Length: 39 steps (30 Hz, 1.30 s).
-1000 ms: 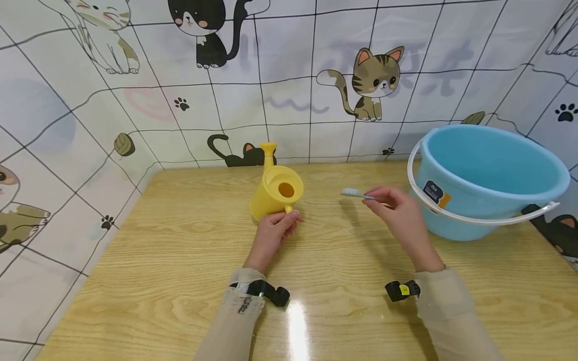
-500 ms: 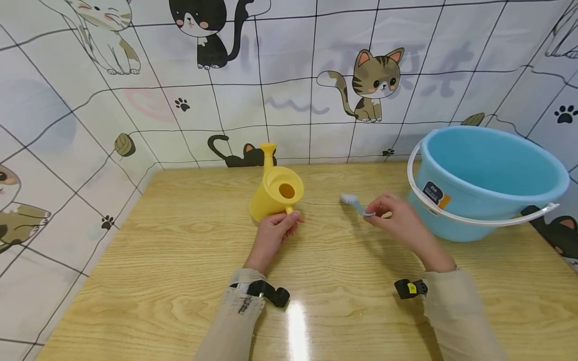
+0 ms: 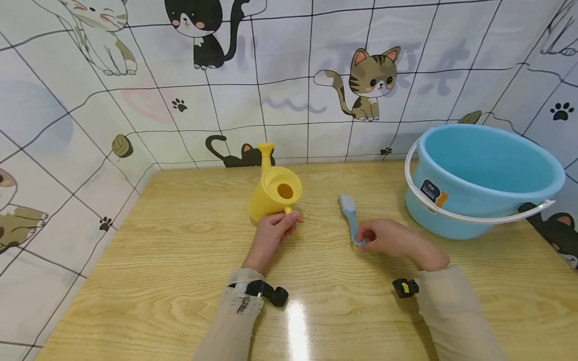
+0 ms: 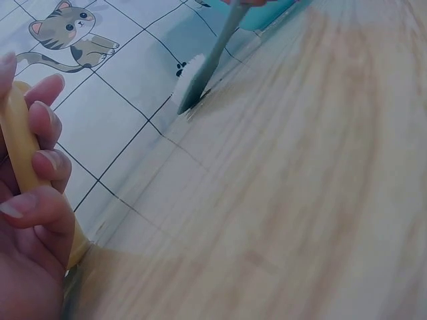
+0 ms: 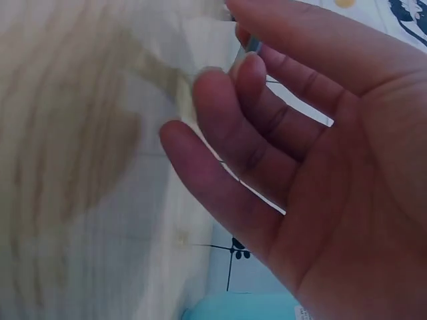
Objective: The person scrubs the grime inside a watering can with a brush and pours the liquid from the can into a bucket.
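My left hand (image 3: pixel 269 236) grips the handle of a yellow watering can (image 3: pixel 266 198), which stands on the table with its spout towards the wall. In the left wrist view, the curled fingers (image 4: pixel 47 163) wrap the yellow handle. Between thumb and fingertips, my right hand (image 3: pixel 390 240) pinches the handle end of a small blue brush (image 3: pixel 351 220) with white bristles. Seen from the left wrist, the brush (image 4: pixel 210 60) is tilted, its head low at the table and its handle higher. Only a sliver of the brush shows in the right wrist view, behind the fingers (image 5: pixel 220 113).
A large light-blue bucket (image 3: pixel 456 210) with a white handle stands at the right, just beyond my right hand. The wooden table (image 3: pixel 180 281) meets a cat-patterned tiled wall covering (image 3: pixel 289 100) at the back and sides. Light reflects off the tabletop between my forearms.
My right hand has come down and nearer to me, and the brush has swung from pointing sideways to pointing towards the wall. The left hand and watering can stay in place.
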Each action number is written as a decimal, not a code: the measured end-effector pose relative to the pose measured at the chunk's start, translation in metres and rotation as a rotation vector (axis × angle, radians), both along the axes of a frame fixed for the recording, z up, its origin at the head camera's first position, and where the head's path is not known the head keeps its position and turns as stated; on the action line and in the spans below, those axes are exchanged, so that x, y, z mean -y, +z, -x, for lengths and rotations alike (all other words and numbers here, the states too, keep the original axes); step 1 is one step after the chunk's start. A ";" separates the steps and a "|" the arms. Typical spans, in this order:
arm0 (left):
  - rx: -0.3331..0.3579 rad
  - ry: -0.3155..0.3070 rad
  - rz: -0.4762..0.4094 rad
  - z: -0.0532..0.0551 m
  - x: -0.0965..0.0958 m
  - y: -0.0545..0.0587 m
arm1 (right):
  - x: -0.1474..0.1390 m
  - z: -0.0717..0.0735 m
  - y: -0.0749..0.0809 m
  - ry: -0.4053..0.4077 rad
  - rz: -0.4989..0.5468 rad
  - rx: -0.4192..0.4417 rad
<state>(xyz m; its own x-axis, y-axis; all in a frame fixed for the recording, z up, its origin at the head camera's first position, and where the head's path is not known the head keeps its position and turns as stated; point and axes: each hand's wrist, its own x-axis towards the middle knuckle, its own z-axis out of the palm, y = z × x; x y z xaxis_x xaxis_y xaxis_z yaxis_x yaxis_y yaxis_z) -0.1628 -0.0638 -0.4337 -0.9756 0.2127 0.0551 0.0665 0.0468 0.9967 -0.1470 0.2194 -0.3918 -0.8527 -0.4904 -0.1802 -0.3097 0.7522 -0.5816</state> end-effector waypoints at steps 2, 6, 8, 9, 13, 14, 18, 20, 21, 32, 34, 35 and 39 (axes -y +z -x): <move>-0.002 0.000 0.000 0.003 0.001 -0.005 | 0.000 0.001 -0.002 0.009 -0.010 0.009; -0.015 0.008 0.000 0.006 0.001 -0.012 | 0.001 0.001 -0.005 0.020 -0.032 0.021; -0.018 0.010 -0.005 0.006 0.001 -0.014 | 0.001 0.001 -0.006 0.033 -0.044 0.032; -0.018 0.011 -0.007 0.005 0.001 -0.015 | 0.001 0.000 -0.006 0.038 -0.051 0.037; -0.013 0.012 -0.001 0.003 0.000 -0.014 | 0.001 -0.002 -0.008 0.059 -0.073 0.039; -0.013 0.014 0.003 0.003 0.000 -0.014 | 0.001 -0.002 -0.009 0.061 -0.075 0.037; -0.013 0.018 0.010 0.003 0.000 -0.012 | 0.001 -0.003 -0.010 0.053 -0.087 0.029; -0.018 0.016 0.006 0.003 0.000 -0.012 | 0.001 -0.003 -0.010 0.045 -0.091 0.031; -0.020 0.013 0.003 0.004 0.000 -0.012 | 0.001 -0.003 -0.010 0.041 -0.093 0.035; -0.030 0.009 0.002 0.008 -0.002 -0.007 | 0.000 0.000 -0.007 0.009 -0.091 0.060; -0.038 0.015 0.004 0.009 -0.002 -0.007 | 0.000 0.001 -0.007 0.002 -0.075 0.060; -0.039 0.017 0.002 0.009 -0.002 -0.008 | 0.000 0.001 -0.008 -0.001 -0.069 0.057; -0.023 0.021 0.000 0.005 -0.002 -0.014 | -0.001 -0.001 -0.013 -0.025 -0.009 0.040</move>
